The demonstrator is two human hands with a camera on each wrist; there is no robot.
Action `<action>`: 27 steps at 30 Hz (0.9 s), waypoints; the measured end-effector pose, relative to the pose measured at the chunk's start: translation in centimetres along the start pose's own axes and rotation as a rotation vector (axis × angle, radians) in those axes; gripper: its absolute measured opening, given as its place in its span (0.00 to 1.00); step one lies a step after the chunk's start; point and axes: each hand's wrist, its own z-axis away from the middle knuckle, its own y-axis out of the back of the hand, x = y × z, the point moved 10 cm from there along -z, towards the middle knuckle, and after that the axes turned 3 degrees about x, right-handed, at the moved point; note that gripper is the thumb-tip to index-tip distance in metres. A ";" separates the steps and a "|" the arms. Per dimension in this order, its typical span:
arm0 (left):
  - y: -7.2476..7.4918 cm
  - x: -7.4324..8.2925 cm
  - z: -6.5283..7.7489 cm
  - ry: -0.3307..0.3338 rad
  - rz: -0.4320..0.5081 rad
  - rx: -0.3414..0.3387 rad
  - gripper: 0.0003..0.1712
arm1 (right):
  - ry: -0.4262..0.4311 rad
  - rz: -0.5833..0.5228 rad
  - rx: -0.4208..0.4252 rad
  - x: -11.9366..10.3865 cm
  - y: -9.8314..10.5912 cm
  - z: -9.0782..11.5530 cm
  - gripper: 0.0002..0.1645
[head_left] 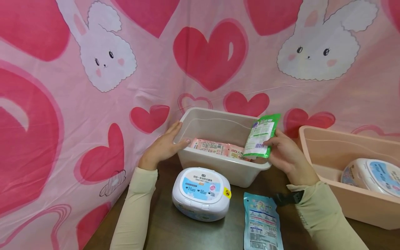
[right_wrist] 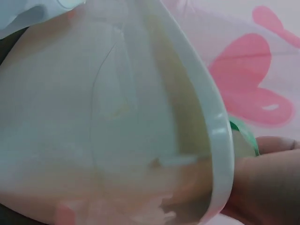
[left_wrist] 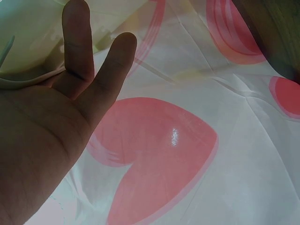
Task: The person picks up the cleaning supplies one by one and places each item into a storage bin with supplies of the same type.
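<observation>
My right hand (head_left: 287, 156) holds a green and white pouch (head_left: 260, 137) by its right edge, thumb across its printed face. The pouch is tilted over the right end of a light grey bin (head_left: 218, 170), overlapping its rim in the head view. In the right wrist view, part of the hand (right_wrist: 267, 183) and a green edge of the pouch (right_wrist: 246, 133) show behind the bin's rim. My left hand (head_left: 164, 147) rests at the bin's left front corner, thumb over the rim. The left wrist view shows its fingers extended. Pink packets (head_left: 210, 146) lie inside the bin.
A white lidded tub (head_left: 201, 191) stands in front of the grey bin. A teal pouch (head_left: 262, 222) lies on the dark table (head_left: 193, 236) to its right. Farther right, a peach bin (head_left: 353, 205) holds another white tub (head_left: 368, 173). A pink heart-patterned cloth (head_left: 150, 69) hangs behind.
</observation>
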 end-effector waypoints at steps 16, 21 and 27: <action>0.0 -0.1 -0.1 0.012 -0.004 0.003 0.54 | 0.141 0.443 0.211 -0.3 -0.4 0.6 0.37; 0.0 -0.1 -0.1 0.010 0.003 0.001 0.53 | 0.219 0.428 0.178 -0.7 -0.4 1.7 0.32; -0.2 -0.2 -0.1 0.018 0.000 0.003 0.53 | 0.307 0.350 0.098 -1.3 -0.4 3.4 0.26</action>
